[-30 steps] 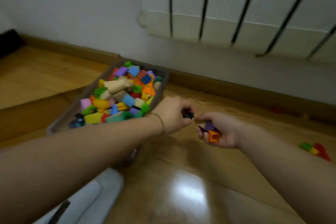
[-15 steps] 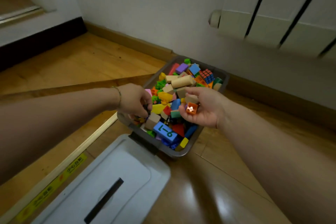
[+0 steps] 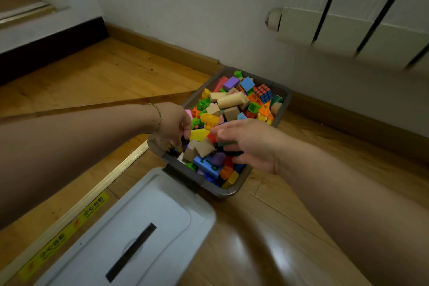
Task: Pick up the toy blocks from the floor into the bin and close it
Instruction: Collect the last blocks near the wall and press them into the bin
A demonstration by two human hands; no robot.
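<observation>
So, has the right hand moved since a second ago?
Yes. The right hand went from above the floor beside the bin to above its blocks.

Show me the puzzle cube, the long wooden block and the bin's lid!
puzzle cube [image 3: 263, 93]: head view, on its coloured squares.
long wooden block [image 3: 232, 100]: head view, middle of its rounded side.
lid [image 3: 160, 206]: head view, flat white top above the dark slot.

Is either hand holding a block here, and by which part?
Right hand: fingers straight over the bin, gripping nothing. Left hand: fingers curl down into the blocks; any hold is hidden, so cannot tell.
</observation>
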